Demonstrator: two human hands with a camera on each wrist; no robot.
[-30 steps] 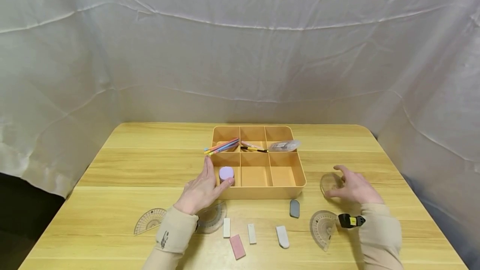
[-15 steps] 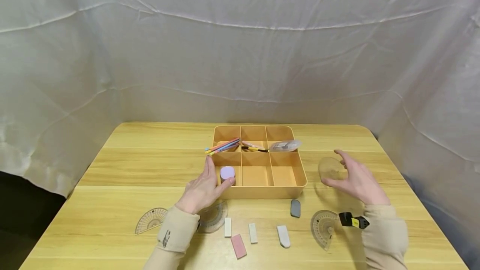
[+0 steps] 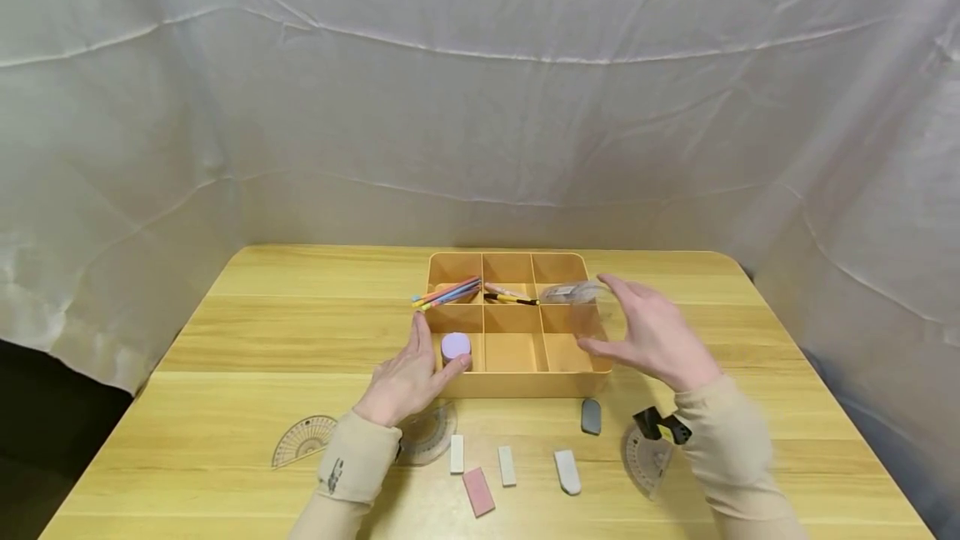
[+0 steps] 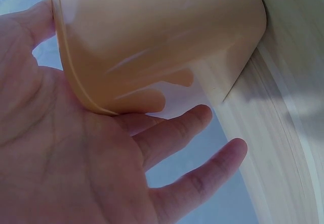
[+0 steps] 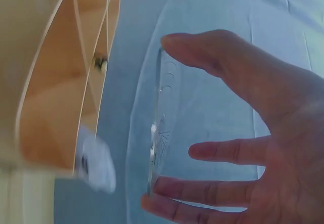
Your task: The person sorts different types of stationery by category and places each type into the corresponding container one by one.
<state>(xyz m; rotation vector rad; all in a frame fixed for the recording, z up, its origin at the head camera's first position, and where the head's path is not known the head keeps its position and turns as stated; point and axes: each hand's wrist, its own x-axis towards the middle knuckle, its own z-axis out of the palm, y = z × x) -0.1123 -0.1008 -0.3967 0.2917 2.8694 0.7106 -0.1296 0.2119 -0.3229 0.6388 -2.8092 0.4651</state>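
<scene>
A clear plastic protractor [image 5: 158, 133] with engraved lines is pinched edgewise between the thumb and fingertips of my right hand [image 3: 651, 332]. In the head view it overlaps the right side of the tan six-compartment organizer [image 3: 517, 386]. My left hand [image 3: 401, 382] lies against the organizer's front left corner, thumb over the front rim. Its other fingers extend along the outside, mostly straight in the left wrist view. A lilac round-cornered item [image 3: 455, 346] sits in the front left compartment. Colored pens [image 3: 446, 294], a yellow-and-black pen [image 3: 510, 299] and a clear packet [image 3: 562, 293] lie across the back compartments.
In front of the organizer lie a grey eraser [image 3: 591, 417], white erasers [image 3: 567, 472] and a pink eraser [image 3: 478, 492]. More clear protractors lie at left [image 3: 302, 440], under the left wrist and under the right wrist [image 3: 647, 461]. Pale cloth [image 3: 480, 132] hangs behind the table.
My right hand has lifted the clear protractor off the table at right and carried it leftward to the organizer's right side. My left hand stays at the front left corner.
</scene>
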